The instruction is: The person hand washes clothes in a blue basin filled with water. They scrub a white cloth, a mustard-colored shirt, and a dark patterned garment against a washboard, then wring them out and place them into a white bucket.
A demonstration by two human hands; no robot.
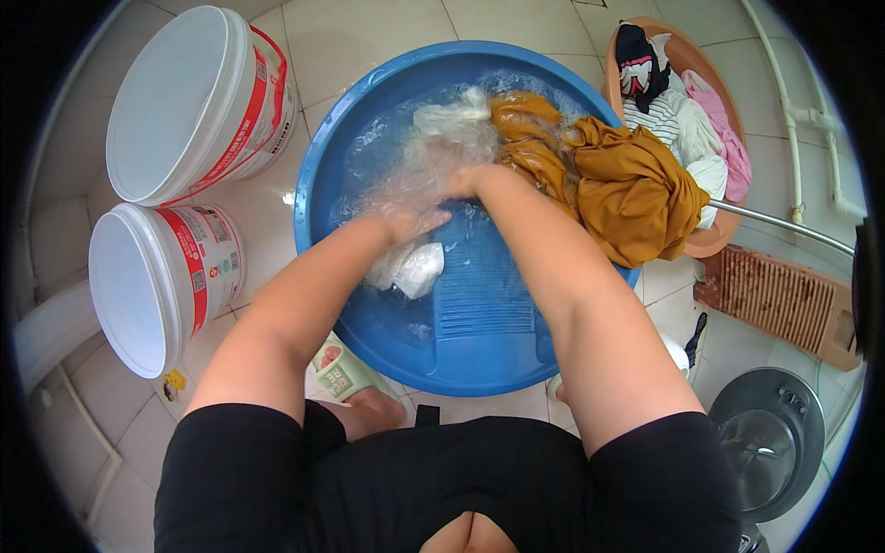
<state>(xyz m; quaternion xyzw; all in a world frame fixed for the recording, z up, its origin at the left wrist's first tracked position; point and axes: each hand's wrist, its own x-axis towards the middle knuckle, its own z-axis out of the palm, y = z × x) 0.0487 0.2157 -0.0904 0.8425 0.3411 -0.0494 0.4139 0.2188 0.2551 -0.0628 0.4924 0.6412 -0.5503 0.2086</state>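
A big round blue tub [318,147] with a ribbed washboard [484,309] moulded into its near side holds water. White cloth [419,269] lies wet in it, part bunched below my left hand and part spread farther back. My left hand [410,224] is in the splashing water against this cloth, its thumb side showing. Just beyond it, my right hand [461,182] dips into the churned water at the cloth. Splash and blur hide most fingers, so their grip is unclear. A mustard-brown garment [636,194] hangs over the tub's right rim, partly in the water.
Two white buckets [263,120] with red bands lie tipped at the left. An orange-brown basin [719,238] of clothes stands at the far right, near a brown washboard [774,300], a metal rod [784,221] and white pipes [784,101]. A grey container [765,442] sits at the lower right.
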